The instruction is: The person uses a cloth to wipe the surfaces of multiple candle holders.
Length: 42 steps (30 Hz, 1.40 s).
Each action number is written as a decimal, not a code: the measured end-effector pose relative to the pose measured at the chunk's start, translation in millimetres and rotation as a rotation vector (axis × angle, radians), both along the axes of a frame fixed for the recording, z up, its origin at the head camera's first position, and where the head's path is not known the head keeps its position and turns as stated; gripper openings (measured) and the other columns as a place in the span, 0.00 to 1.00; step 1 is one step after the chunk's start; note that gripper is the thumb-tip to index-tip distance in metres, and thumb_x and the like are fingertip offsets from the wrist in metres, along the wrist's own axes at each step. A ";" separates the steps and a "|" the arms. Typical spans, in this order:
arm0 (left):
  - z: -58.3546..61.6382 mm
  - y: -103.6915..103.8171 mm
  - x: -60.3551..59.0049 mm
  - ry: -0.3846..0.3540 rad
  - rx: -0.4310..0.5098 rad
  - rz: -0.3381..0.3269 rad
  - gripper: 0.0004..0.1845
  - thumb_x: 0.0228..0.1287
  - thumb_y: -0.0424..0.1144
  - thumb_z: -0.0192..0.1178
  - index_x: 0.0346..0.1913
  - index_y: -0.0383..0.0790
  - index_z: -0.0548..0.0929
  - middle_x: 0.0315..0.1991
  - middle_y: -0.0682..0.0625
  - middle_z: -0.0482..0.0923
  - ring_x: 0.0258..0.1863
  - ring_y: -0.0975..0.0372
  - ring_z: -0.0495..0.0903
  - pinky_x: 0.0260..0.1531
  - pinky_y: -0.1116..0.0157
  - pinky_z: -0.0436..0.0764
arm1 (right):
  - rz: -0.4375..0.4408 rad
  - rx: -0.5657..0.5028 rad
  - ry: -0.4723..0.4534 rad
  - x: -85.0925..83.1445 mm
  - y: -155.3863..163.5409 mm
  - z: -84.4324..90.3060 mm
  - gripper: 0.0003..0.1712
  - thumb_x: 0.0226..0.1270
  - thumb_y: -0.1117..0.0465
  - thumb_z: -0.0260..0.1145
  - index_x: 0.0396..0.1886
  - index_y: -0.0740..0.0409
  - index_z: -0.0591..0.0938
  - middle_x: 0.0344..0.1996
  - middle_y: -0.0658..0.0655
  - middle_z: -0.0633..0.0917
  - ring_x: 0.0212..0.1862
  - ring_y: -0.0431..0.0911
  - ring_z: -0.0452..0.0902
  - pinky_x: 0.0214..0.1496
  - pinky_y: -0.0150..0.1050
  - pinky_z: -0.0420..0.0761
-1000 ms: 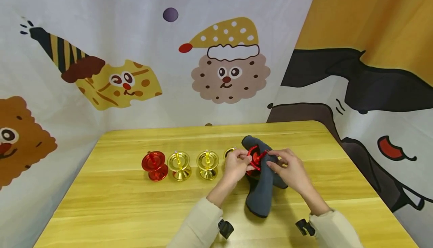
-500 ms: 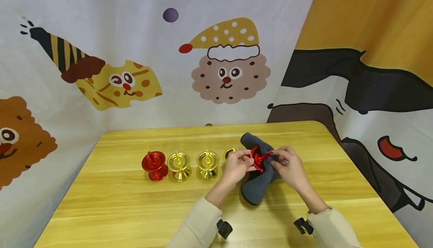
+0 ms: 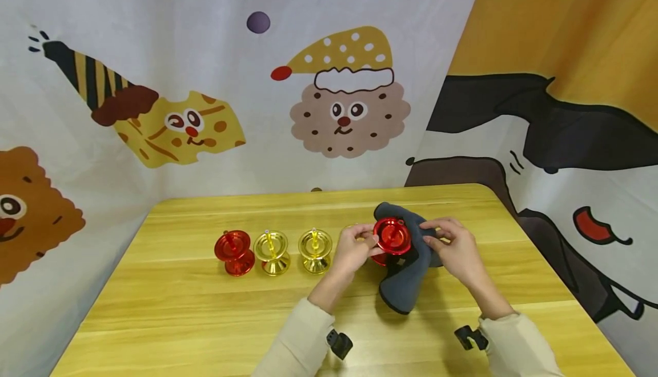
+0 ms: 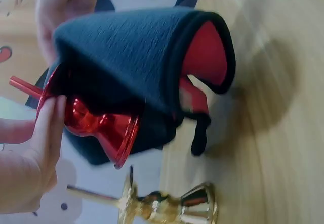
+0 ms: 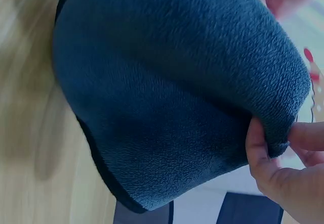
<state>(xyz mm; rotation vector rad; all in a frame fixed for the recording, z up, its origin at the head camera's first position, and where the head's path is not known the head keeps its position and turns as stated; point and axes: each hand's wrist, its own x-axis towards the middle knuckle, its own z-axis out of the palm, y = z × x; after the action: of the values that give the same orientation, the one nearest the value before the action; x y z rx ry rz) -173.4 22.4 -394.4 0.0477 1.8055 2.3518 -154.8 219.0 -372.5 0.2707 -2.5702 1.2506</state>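
Right of centre in the lower half of the head view, I hold the red holder (image 3: 393,240) up off the table, its dish rim pinched in my left hand (image 3: 354,249). My right hand (image 3: 453,247) pinches a fold of the cloth (image 3: 403,294) between thumb and fingers. The cloth hangs just right of the dish and below it, its red inner side showing in the left wrist view; whether it touches the base I can't tell.

I have only the slick-looking rim, so the holder could twist or slip if I pull hard on the cloth. A fold could snag on the stem and bend it. The swinging hem might knock the gold holder (image 4: 157,206) low in the left wrist view.

A red stem stands in my dish; I see nothing else there. Towards the left, two gold holders (image 3: 271,249) (image 3: 315,247) and another red holder (image 3: 235,249) stand upright on the table (image 3: 205,325), a stem in each dish. The printed curtain (image 3: 205,40) fills the upper frame.
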 end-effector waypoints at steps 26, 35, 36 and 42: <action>1.4 -5.5 -4.3 0.016 0.043 -0.014 0.12 0.64 0.30 0.55 0.43 0.20 0.72 0.32 0.42 0.76 0.29 0.60 0.79 0.39 0.62 0.82 | 0.235 -0.239 0.098 0.9 -11.1 -31.8 0.14 0.52 0.81 0.62 0.38 0.67 0.80 0.40 0.60 0.75 0.36 0.40 0.73 0.35 0.26 0.79; -5.2 -13.1 -2.7 0.135 -0.195 -0.079 0.17 0.60 0.42 0.61 0.47 0.34 0.79 0.43 0.45 0.78 0.42 0.58 0.78 0.41 0.61 0.79 | 0.203 -0.287 0.096 1.4 -13.1 -27.3 0.12 0.54 0.78 0.63 0.39 0.67 0.80 0.41 0.60 0.75 0.37 0.40 0.72 0.36 0.25 0.79; -5.3 -14.3 -2.3 0.144 -0.190 -0.116 0.17 0.59 0.39 0.62 0.49 0.36 0.78 0.47 0.46 0.76 0.45 0.56 0.78 0.42 0.60 0.80 | 0.199 -0.297 0.099 1.5 -13.0 -26.5 0.12 0.54 0.78 0.63 0.40 0.68 0.80 0.41 0.60 0.74 0.37 0.40 0.73 0.36 0.25 0.79; -5.0 -18.1 -0.9 0.199 -0.218 -0.247 0.30 0.48 0.25 0.68 0.57 0.43 0.74 0.59 0.50 0.67 0.53 0.54 0.72 0.42 0.63 0.80 | 0.207 -0.363 0.124 1.8 -11.7 -22.0 0.14 0.54 0.80 0.62 0.41 0.71 0.79 0.41 0.62 0.74 0.38 0.40 0.73 0.36 0.25 0.78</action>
<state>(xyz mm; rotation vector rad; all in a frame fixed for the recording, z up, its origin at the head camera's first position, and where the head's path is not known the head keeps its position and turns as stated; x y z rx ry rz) -174.3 4.3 -399.4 0.4620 2.0040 2.0318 -153.0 207.3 -394.4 0.5277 -2.2029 1.6838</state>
